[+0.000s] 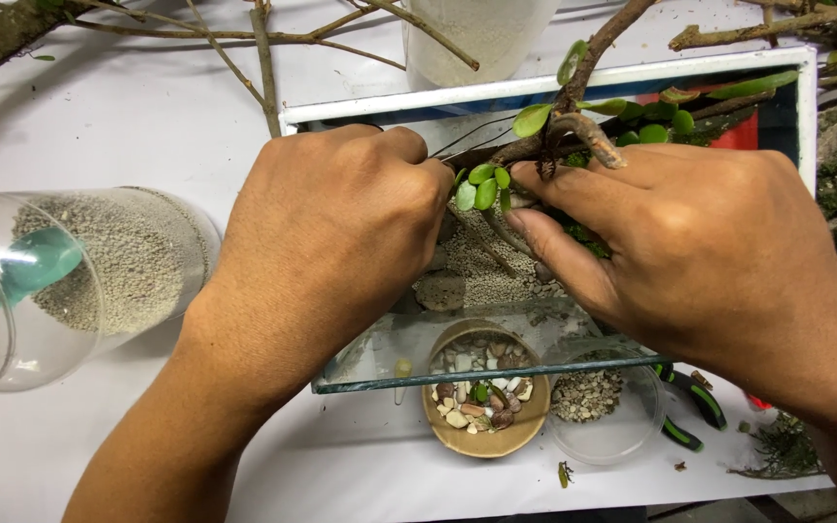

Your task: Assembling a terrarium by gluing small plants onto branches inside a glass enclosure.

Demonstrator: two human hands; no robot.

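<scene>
We curl our two hands, left (326, 232) and right (699, 247), knuckles up, pinching one leafy branch (559, 121) inside one glass tank (496, 363) at frame centre.

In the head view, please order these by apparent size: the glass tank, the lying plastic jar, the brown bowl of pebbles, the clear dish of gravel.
1. Glass tank
2. Plastic jar, though it runs off the frame
3. and 4. Brown bowl and clear dish look about alike; I cannot rank them.

My left hand (326, 228) and right hand (699, 247) reach into the glass tank (409, 373); between my fingertips sits a leafy branch (554, 126) — pale gravel (481, 266) just beneath; a bowl of pebbles (481, 402) below my wrists.
</scene>
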